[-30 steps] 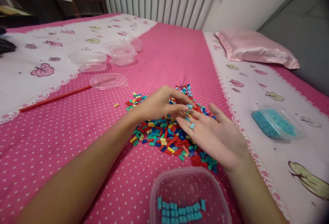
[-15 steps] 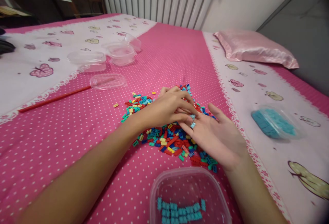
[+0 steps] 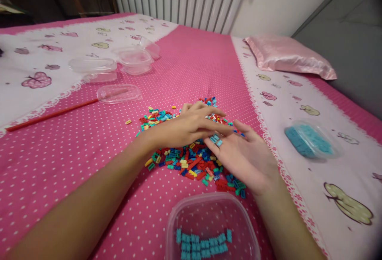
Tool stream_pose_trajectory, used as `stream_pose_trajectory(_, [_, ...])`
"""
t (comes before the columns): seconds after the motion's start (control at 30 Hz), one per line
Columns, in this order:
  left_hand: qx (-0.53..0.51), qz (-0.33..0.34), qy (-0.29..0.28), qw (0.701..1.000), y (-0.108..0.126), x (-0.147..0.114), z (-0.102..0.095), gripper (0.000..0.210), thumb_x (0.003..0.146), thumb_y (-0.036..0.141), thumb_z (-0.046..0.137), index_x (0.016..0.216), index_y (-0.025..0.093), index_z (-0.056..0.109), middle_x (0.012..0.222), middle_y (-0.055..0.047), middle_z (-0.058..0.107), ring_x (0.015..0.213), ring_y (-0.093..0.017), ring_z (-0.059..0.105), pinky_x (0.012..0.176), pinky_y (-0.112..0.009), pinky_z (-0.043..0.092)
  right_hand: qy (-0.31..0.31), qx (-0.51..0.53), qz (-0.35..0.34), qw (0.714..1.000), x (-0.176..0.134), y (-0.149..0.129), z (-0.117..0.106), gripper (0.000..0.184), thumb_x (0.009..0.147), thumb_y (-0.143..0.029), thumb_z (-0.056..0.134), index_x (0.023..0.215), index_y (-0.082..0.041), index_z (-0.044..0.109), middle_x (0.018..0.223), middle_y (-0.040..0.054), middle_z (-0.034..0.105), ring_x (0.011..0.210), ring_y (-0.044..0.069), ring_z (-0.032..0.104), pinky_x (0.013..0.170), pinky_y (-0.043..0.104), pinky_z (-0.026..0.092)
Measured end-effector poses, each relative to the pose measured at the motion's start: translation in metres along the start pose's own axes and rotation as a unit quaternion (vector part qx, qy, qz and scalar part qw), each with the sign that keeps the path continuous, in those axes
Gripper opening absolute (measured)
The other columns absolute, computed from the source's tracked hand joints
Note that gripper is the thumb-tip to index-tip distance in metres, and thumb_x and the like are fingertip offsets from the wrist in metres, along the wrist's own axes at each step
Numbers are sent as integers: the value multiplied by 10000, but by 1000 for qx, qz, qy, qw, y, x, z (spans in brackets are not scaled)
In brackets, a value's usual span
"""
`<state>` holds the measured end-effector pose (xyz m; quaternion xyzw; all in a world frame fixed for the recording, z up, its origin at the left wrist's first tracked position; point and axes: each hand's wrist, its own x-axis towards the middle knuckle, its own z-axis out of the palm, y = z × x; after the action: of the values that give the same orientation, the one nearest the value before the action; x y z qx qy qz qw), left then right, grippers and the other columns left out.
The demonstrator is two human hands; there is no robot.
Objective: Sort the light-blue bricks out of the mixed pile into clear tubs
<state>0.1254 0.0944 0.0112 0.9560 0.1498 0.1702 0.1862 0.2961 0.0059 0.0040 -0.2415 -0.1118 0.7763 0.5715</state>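
Observation:
Palm up, my right hand (image 3: pixel 246 158) lies over the right side of a heap of small toy bricks. A few light blue bricks (image 3: pixel 216 140) rest on its fingers. Above its fingertips reaches my left hand (image 3: pixel 195 124), palm down, its fingers stretched out and partly covering the right hand's fingers. The mixed brick heap (image 3: pixel 179 158) has red, blue, green and yellow pieces. Nearer to me stands a clear plastic tub (image 3: pixel 176 206) with rows of light blue bricks (image 3: pixel 203 246) at its bottom.
A second tub (image 3: pixel 312 139) full of light blue bricks is at the right. Clear containers (image 3: pixel 134 61) and a lid (image 3: pixel 119 94) lie at the left, beside a red stick (image 3: pixel 53 114). A pink pillow (image 3: pixel 289 57) rests at the back right of the bedspread (image 3: pixel 205 53).
The left hand's fingers have straightened and lifted off the light blue bricks, which now show more clearly on the right hand. The whole view has shifted slightly.

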Motion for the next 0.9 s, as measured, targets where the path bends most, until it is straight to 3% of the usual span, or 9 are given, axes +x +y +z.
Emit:
stream_pose_trajectory(0.13, [37,-39,89,995,-6,-2,-2,233,994,347,562,1157,293,719,1275,-62,609,1184,-249,515,990,-402,313,22,1,5,1000,0,-1,1,349,1027,-281,334,1203,-110,583,1142,124,697,1163,184,654,1079,361,513])
stream_pose_trajectory(0.27, [86,-44,106,990,-3,-2,0,61,896,286,709,914,275,767,1170,-30,644,1095,-240,538,931,-394,290,27,-8,14,1000,0,-1,0,401,1027,-267,328,1322,-76,519,1240,147,668,1212,182,632,1064,336,525])
stream_pose_trajectory(0.4, [66,-41,123,989,-2,-1,-2,46,885,256,710,891,229,747,1133,-37,647,1082,-228,552,943,-388,311,32,-17,9,999,0,-1,0,416,1009,-253,356,1353,-70,500,1226,147,681,1168,185,657,1029,328,551])
stream_pose_trajectory(0.5, [70,-88,164,980,-16,-11,-16,81,896,265,689,939,230,748,1163,-55,640,1132,-241,547,967,-394,341,55,-15,3,998,0,-3,0,435,997,-267,353,1354,-65,498,1244,176,677,1153,204,666,951,328,596])
stream_pose_trajectory(0.57, [101,-160,146,971,-29,-21,-28,89,857,229,718,935,239,761,1174,-62,648,1132,-258,557,959,-401,366,76,4,-16,997,-1,-6,-2,363,996,-231,331,1243,-106,565,1052,128,731,918,151,721,732,234,626])
stream_pose_trajectory(0.6, [125,-208,122,963,-34,-26,-32,110,835,209,731,933,244,768,1165,-67,662,1122,-273,567,948,-414,374,76,15,-25,997,-2,-8,-4,318,997,-206,325,1141,-137,600,882,73,726,741,108,700,593,174,584])
stream_pose_trajectory(0.7, [191,-315,98,925,-43,-32,-34,161,852,166,676,973,223,766,1143,-100,702,1112,-319,595,949,-478,370,45,26,-54,997,-6,-13,-7,265,1000,-154,363,871,-197,591,515,-74,485,406,45,461,360,129,361])
stream_pose_trajectory(0.77, [200,-314,97,923,-43,-29,-26,230,903,171,598,1082,210,737,1182,-110,709,1130,-317,612,966,-490,368,38,18,-73,996,-9,-16,-7,263,1002,-140,394,824,-203,578,464,-98,402,361,44,382,340,150,317])
stream_pose_trajectory(0.9, [196,-271,49,941,-44,-19,-2,301,930,150,533,1166,214,708,1160,-96,741,1103,-284,655,980,-460,371,39,22,-83,996,-12,-15,-3,259,1021,-131,393,858,-205,581,444,-112,384,331,54,335,323,165,306])
